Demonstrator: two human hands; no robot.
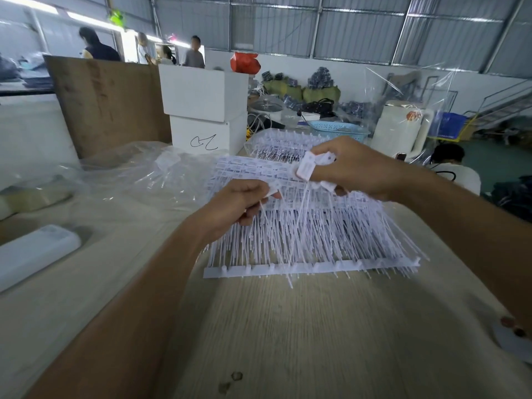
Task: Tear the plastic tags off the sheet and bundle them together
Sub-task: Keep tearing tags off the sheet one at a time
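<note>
My right hand (349, 168) grips a few torn tags (306, 169), my left hand (239, 204) pinches one tag above the sheet (311, 240) on the table (316, 326); most tags remain attached

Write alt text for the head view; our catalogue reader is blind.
Two bare hands work over a white plastic sheet of tags on a pale wooden table: the left hand pinches one tag, the right hand holds several torn-off tags.

The sheet of tags (302, 234) lies mid-table (288, 341), with the left hand (239, 205) at its ten o'clock and the right hand (354, 168) at its one o'clock. More sheets (288, 142) lie behind at twelve, stacked boxes (204, 110) at eleven, and crumpled plastic wrap (129, 171) at nine.
</note>
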